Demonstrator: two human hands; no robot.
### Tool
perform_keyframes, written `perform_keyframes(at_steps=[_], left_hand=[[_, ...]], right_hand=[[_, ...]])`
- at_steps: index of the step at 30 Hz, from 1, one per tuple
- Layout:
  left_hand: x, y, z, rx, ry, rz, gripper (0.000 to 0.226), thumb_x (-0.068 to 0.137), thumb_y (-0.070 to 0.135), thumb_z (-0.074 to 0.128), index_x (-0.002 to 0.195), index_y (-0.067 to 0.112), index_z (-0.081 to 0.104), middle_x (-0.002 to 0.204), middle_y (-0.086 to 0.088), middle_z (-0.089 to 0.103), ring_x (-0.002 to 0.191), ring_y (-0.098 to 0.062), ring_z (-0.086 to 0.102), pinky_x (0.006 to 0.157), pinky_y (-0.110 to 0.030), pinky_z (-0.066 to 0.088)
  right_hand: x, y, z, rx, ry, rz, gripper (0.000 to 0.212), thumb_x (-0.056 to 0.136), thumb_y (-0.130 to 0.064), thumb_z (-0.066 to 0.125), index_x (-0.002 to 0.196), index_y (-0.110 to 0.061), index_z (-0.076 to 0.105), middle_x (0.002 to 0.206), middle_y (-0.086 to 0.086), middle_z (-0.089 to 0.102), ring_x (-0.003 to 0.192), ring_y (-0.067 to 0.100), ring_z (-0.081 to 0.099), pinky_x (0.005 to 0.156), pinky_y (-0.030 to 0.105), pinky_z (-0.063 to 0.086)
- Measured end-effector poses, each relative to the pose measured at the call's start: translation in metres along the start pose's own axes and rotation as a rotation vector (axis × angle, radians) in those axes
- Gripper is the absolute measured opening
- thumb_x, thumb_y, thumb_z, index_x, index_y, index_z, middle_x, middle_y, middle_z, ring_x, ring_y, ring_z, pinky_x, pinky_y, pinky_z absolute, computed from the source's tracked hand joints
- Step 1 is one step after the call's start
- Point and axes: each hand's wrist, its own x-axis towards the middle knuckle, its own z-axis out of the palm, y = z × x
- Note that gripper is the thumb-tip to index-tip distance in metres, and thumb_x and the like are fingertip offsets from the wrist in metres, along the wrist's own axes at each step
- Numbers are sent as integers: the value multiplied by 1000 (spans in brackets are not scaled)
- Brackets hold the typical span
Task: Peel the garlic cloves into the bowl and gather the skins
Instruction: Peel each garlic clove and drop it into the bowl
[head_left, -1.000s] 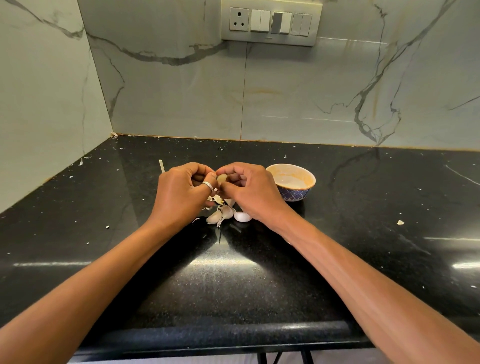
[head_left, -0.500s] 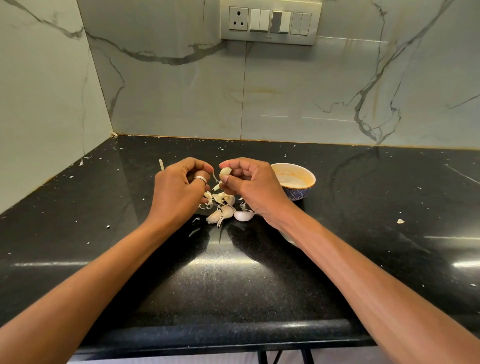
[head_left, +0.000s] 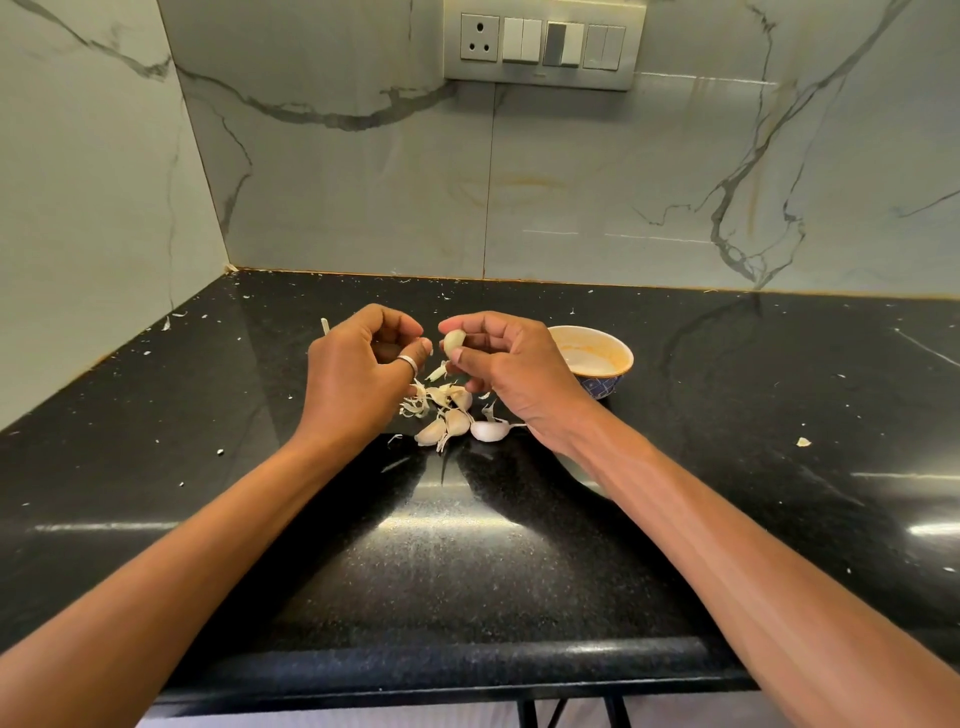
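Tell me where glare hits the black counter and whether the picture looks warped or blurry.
Head view: a white glare patch on the glossy black stone counter just nearer than the loose garlic cloves, with streaks at both sides; wide-angle lens bows the counter's front edge; the pale garlic clove in the right hand is sharp.

Bright, even light, glare streaks on glossy black counter (head_left: 467, 545) — sharp focus, wide-angle bending at edges
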Motion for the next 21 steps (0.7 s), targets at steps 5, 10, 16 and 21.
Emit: perform_keyframes(at_steps=[5,10,16,21], left_hand=[[-2,-1,0,45,-2,54,17,95,15,66,97,26,78,74,2,71,70,-26,67,65,-42,61],[-3,2,0,78,-5,108,5,92,25,73,93,24,78,66,8,70,56,-12,63,56,-25,50],[-4,2,0,119,-27,115,7,91,21,73,91,18,79,66,15,68,55,5,62,57,-8,45],[-3,1,0,101,-53,74,9,94,18,70,92,15,78,68,8,71,54,-6,67,52,-12,49]], right_hand=[[1,2,2,15,-26,10,17,95,-8,71,110,-12,77,92,12,73,79,17,61,59,25,53],[2,3,2,-65,-27,0,19,95,-9,70,113,-7,77,100,14,77,63,4,60,61,24,52],[1,3,3,-74,-29,6,16,93,-9,72,103,-18,80,94,1,78,82,8,68,78,28,59],[0,2,4,-29,-24,26,17,92,-5,73,97,-20,79,97,7,79,92,18,72,97,47,58]])
